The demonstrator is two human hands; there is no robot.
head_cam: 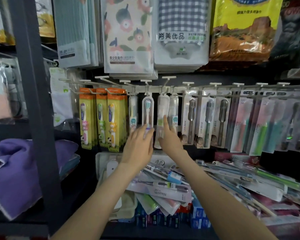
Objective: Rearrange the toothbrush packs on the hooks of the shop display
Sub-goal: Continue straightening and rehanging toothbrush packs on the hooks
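Note:
A row of white hooks [166, 87] carries hanging toothbrush packs. My left hand [139, 144] lies with straight fingers against the lower part of a clear case with a teal-headed brush [148, 110]. My right hand [168, 135] touches the neighbouring clear case with a green label [162, 108], its forefinger pointing up along it. A third clear case [173, 110] hangs just to the right. Whether either thumb wraps behind a case is hidden.
Orange-and-yellow children's brush packs [102, 118] hang to the left, grey and pink packs [232, 118] to the right. Loose toothbrush packs [180, 187] are piled on the shelf below. Towel packs [180, 35] hang above. A dark upright post [35, 101] stands at left.

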